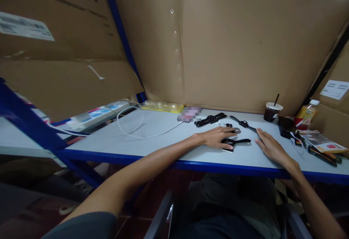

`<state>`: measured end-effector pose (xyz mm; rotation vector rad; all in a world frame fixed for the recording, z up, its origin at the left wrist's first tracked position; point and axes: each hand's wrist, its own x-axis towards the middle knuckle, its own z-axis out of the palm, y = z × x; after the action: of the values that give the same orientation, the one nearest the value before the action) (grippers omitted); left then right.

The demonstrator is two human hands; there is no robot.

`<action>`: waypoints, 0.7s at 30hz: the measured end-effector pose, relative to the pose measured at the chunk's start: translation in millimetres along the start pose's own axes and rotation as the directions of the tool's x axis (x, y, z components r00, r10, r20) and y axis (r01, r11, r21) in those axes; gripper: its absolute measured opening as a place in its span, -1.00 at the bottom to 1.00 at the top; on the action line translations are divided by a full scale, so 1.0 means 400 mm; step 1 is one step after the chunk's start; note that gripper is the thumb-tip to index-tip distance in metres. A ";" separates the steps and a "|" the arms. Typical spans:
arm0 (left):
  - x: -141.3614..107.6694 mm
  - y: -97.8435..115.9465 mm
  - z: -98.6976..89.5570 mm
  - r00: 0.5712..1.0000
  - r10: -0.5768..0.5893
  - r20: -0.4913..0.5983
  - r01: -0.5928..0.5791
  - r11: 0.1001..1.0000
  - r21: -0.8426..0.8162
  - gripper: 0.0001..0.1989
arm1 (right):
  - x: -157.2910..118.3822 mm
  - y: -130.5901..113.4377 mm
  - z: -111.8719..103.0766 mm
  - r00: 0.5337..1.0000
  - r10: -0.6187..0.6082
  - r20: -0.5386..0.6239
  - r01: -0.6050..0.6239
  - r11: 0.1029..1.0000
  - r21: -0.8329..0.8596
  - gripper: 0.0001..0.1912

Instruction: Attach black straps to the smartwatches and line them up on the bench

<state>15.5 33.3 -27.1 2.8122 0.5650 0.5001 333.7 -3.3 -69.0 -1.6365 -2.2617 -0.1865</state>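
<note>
My left hand (219, 137) lies palm down on the table, its fingers stretched out over small parts. Beneath its thumb side is a black handled tool (241, 141) with a pale straight edge at its near end; the hand partly covers it. Close to the fingertips are a small greyish flat piece (237, 130) and a small black part (229, 125). My right hand (272, 148) rests flat with extended fingers, the fingertips at the near end of a slim black tool (243, 123). Behind my left hand lies a wider black slotted part (210, 119), with tiny silvery pieces (218, 123) beside it.
A lidded drink cup (272, 112) with a straw and a bottle (307, 115) stand at back right, near a packet (323, 141). A white cable (147, 137) loops left toward a power strip (100, 115). Cardboard (231, 50) walls the back; a blue edge (191, 165) runs along the front.
</note>
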 end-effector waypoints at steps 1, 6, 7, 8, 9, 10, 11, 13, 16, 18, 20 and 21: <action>0.000 -0.004 0.003 1.000 -0.002 0.011 0.002 1.000 0.001 -0.35 | -0.002 0.001 -0.001 1.000 -0.002 0.025 0.002 1.000 -0.017 -0.42; 0.001 -0.022 0.013 0.998 -0.048 0.042 0.048 0.999 -0.010 -0.40 | -0.016 -0.044 -0.054 0.997 -0.001 0.079 0.011 0.991 -0.135 -0.53; 0.001 -0.025 0.015 0.997 -0.063 0.046 0.064 0.998 -0.015 -0.40 | -0.020 -0.057 -0.072 0.996 0.017 0.092 -0.001 0.986 -0.167 -0.56; 0.000 -0.028 0.018 0.996 -0.078 0.053 0.079 0.997 -0.018 -0.39 | -0.024 -0.069 -0.089 0.993 0.053 0.104 -0.031 0.978 -0.207 -0.60; 0.000 -0.032 0.021 0.994 -0.090 0.059 0.091 0.996 -0.019 -0.38 | -0.028 -0.081 -0.105 0.987 0.107 0.118 -0.074 0.964 -0.254 -0.64; 0.000 -0.035 0.024 0.993 -0.099 0.065 0.100 0.995 -0.017 -0.36 | -0.032 -0.092 -0.118 0.978 0.162 0.127 -0.118 0.946 -0.303 -0.66; 0.000 -0.040 0.028 0.992 -0.105 0.069 0.107 0.994 -0.015 -0.35 | -0.034 -0.103 -0.128 0.972 0.200 0.122 -0.148 0.928 -0.343 -0.68; 0.000 -0.049 0.036 0.991 -0.112 0.071 0.113 0.994 -0.005 -0.34 | -0.035 -0.119 -0.131 0.968 0.243 0.061 -0.204 0.905 -0.374 -0.70; 0.002 -0.061 0.044 0.989 -0.123 0.077 0.122 0.992 0.025 -0.32 | -0.026 -0.131 -0.107 0.978 0.209 -0.015 -0.202 0.918 -0.343 -0.75; 0.003 -0.066 0.048 0.988 -0.127 0.093 0.123 0.991 0.047 -0.32 | -0.019 -0.129 -0.090 0.983 0.185 -0.019 -0.180 0.923 -0.341 -0.76; 0.004 -0.072 0.050 0.985 -0.135 0.112 0.128 0.990 0.062 -0.32 | -0.018 -0.120 -0.087 0.979 0.206 0.006 -0.192 0.923 -0.333 -0.76; 0.006 -0.077 0.052 0.983 -0.140 0.118 0.133 0.989 0.066 -0.32 | -0.022 -0.112 -0.093 0.973 0.230 0.030 -0.208 0.923 -0.325 -0.76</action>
<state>15.0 58.8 -54.1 2.8083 0.7506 0.2867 301.4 -36.9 -33.1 -2.0759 -2.1594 -0.4702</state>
